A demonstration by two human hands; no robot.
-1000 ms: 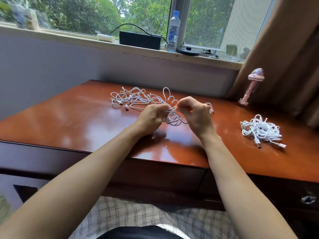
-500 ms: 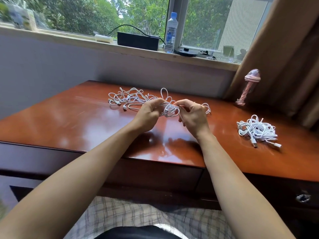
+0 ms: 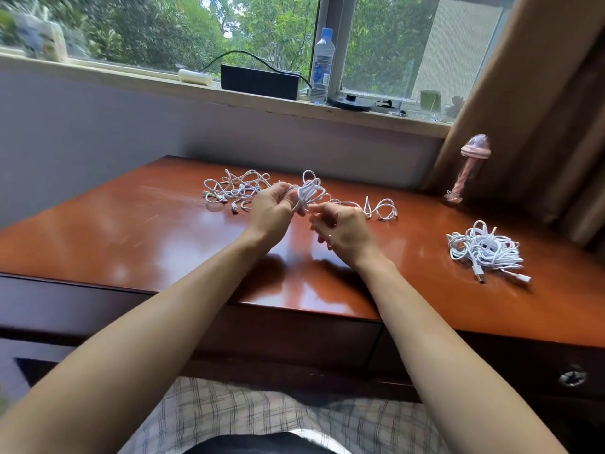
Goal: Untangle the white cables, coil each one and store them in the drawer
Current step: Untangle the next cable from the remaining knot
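Cable coil (image 3: 307, 193) in left hand (image 3: 270, 209), bottle label (image 3: 320, 75) illegible.

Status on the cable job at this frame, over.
Left grip holds half-wound cable; right grip pinches its strand. Tangle lies on desk, one bundle coiled at right. Drawer shut. Nothing blocking.
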